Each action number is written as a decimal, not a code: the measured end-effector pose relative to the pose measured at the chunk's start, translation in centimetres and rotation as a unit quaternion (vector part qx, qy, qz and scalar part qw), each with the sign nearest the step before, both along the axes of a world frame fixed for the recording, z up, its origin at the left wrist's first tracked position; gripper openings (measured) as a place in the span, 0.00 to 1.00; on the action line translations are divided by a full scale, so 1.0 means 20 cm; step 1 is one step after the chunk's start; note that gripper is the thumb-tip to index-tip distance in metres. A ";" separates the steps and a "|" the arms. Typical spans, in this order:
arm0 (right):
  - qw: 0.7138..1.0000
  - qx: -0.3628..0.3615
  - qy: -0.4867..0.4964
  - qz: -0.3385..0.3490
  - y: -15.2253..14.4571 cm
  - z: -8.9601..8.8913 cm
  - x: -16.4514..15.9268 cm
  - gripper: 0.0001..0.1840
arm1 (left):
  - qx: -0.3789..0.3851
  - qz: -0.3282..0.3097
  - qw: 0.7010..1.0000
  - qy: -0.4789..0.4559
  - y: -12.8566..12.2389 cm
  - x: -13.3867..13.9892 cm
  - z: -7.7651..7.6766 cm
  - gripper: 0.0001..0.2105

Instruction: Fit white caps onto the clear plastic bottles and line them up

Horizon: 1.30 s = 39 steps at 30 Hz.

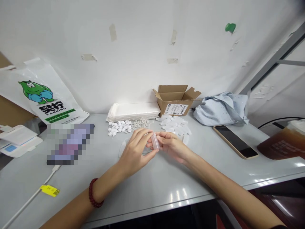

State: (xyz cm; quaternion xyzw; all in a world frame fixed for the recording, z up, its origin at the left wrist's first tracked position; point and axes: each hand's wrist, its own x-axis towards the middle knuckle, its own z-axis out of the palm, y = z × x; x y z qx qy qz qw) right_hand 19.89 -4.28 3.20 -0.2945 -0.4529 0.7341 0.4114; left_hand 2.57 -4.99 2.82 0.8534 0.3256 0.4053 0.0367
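Note:
Above the grey table, both my hands meet around a small translucent plastic tube [155,142], which is tilted slightly. The fingers and thumb of my left hand [137,148] close on it from the left. From the right, the fingertips of my right hand [172,144] pinch the same tube. Behind them lie a pile of small white pieces [119,127], a tangle of thin white cords [141,123] and a heap of translucent plastic pieces [175,124]. Some clear plastic is partly hidden beneath my left hand.
A stack of white packets [135,111] and an opened cardboard box [175,103] stand against the wall. To the right are a light blue cloth bag [221,109], a phone [234,141] and a drink cup [283,141]. A white printed bag [54,101] and a blurred-out device [72,143] are at left.

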 end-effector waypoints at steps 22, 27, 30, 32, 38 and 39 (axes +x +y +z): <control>0.893 0.169 -0.402 -0.113 0.08 -0.07 0.01 0.06 | -0.060 0.007 0.991 0.120 0.03 0.02 -0.11 0.17; 0.885 0.178 -0.418 -0.102 0.10 -0.07 0.02 0.07 | -0.060 0.009 0.989 0.133 0.04 0.02 -0.11 0.16; 0.881 0.184 -0.428 -0.083 0.10 -0.06 0.03 0.09 | -0.058 0.015 0.989 0.133 0.04 0.02 -0.12 0.17; 0.880 0.187 -0.431 -0.073 0.11 -0.06 0.03 0.09 | -0.055 0.018 0.989 0.139 0.03 0.02 -0.13 0.17; 0.873 0.194 -0.444 -0.050 0.11 -0.06 0.04 0.12 | -0.059 0.021 0.986 0.155 0.04 0.03 -0.13 0.16; 0.874 0.190 -0.444 -0.048 0.11 -0.06 0.04 0.12 | -0.060 0.020 0.986 0.154 0.04 0.03 -0.13 0.16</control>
